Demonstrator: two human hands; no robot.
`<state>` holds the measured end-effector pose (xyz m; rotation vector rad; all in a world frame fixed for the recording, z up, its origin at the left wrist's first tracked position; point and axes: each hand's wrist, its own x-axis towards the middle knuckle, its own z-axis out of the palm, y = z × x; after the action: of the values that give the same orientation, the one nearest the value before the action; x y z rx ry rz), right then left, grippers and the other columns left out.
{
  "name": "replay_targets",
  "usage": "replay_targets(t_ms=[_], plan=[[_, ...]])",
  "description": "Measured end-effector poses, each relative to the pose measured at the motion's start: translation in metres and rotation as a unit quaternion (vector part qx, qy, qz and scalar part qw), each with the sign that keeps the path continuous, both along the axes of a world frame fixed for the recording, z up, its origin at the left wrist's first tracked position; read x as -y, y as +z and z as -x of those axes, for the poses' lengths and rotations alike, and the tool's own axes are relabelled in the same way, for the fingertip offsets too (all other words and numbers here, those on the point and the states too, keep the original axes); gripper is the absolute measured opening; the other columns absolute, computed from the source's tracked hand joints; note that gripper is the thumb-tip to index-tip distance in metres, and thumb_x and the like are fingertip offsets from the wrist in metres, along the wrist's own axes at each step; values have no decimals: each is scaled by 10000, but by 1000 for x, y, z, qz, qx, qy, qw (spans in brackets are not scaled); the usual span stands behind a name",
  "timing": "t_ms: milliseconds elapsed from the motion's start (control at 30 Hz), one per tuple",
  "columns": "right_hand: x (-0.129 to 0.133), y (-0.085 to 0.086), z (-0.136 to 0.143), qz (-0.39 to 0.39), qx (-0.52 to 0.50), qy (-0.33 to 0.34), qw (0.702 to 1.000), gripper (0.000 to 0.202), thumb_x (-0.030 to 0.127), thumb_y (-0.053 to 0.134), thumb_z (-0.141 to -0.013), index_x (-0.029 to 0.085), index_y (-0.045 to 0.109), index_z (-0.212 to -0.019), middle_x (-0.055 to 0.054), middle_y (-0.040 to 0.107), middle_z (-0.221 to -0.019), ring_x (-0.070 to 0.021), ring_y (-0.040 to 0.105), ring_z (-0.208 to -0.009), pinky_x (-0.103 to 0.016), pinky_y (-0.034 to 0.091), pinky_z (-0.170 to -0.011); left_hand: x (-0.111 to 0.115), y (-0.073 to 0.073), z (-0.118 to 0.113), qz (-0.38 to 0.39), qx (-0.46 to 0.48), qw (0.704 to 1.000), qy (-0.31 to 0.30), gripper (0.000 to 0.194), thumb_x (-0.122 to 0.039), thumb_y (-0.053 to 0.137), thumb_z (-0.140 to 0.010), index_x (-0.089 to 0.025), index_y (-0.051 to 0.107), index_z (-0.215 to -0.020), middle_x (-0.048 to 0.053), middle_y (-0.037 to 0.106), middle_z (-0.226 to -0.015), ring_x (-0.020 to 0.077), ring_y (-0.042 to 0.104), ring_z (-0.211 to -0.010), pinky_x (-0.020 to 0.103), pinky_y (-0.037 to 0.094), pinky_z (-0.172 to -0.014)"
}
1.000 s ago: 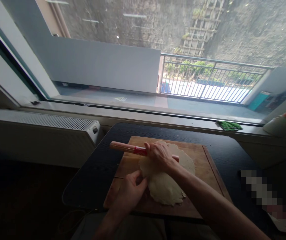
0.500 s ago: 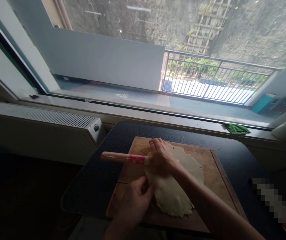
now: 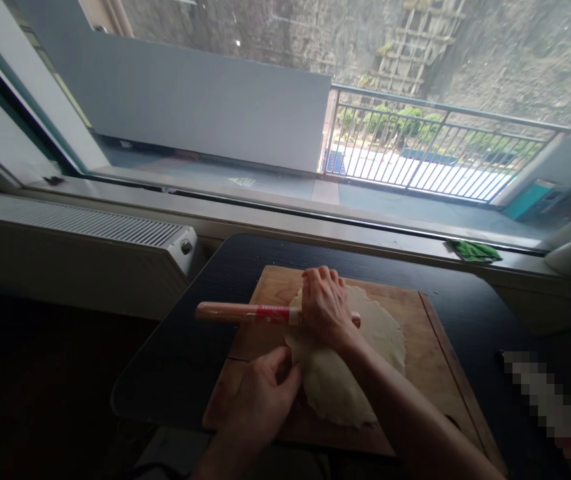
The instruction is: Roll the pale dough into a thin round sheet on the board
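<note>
Because my right hand (image 3: 326, 307) wraps the rolling pin (image 3: 230, 313) off-centre, I may press the dough (image 3: 340, 387) unevenly.
My left hand (image 3: 265, 393) pinches its edge; tugging could tear it.

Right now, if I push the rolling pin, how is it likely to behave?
The rolling pin will probably roll easily, being long and round. It looks stiff, as it shows no bend. It may swivel, since the right hand covers it near one end, most of its length sticking out leftward.
</note>
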<state>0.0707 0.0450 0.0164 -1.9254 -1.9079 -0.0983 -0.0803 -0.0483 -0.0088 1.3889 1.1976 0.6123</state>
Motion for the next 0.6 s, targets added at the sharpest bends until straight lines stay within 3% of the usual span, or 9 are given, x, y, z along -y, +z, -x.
replay_targets(t_ms=[100,167,267,400,500,600], plan=[[-14,10,-6,8,18,-33,999,335,268,206,-938,184,525,-994,-96,569,-1011,-204,477,-934,-305,299,-780,0,5,-2,14,9,1000,-6,262,-414,514,-770,-158,572,-774,3,620,-583,135,560,-452,209,393,-424],[-17,16,-9,17,20,-21,999,347,276,205,-942,182,539,-948,-88,605,-928,-191,516,-863,-289,306,-740,1,9,-3,18,6,1000,-4,265,-420,524,-759,-157,559,-758,-2,611,-552,135,558,-433,207,386,-410],[6,14,-9,12,24,21,999,382,346,221,-946,208,557,-827,-44,630,-774,-161,543,-734,-267,304,-698,1,11,-5,4,-8,1000,12,257,-423,525,-750,-167,541,-738,-13,598,-527,133,558,-424,200,375,-395],[42,1,-23,-15,43,32,998,441,381,200,-949,208,574,-789,-38,653,-780,-142,560,-736,-265,289,-737,2,10,-5,-26,-22,999,13,266,-435,527,-741,-171,538,-719,-24,579,-500,125,555,-411,192,381,-383],[55,-2,-61,-2,47,-14,999,478,388,193,-948,209,593,-758,-35,654,-722,-137,564,-673,-268,290,-706,2,10,-5,-36,-22,999,-3,290,-451,530,-744,-162,538,-721,-16,589,-515,119,563,-418,186,391,-390],[77,1,-119,4,50,-58,997,471,383,224,-940,213,607,-724,-61,651,-710,-149,566,-653,-283,291,-669,2,9,-5,-30,-22,999,-5,304,-457,524,-749,-155,534,-714,-3,602,-531,113,557,-415,182,388,-386]])
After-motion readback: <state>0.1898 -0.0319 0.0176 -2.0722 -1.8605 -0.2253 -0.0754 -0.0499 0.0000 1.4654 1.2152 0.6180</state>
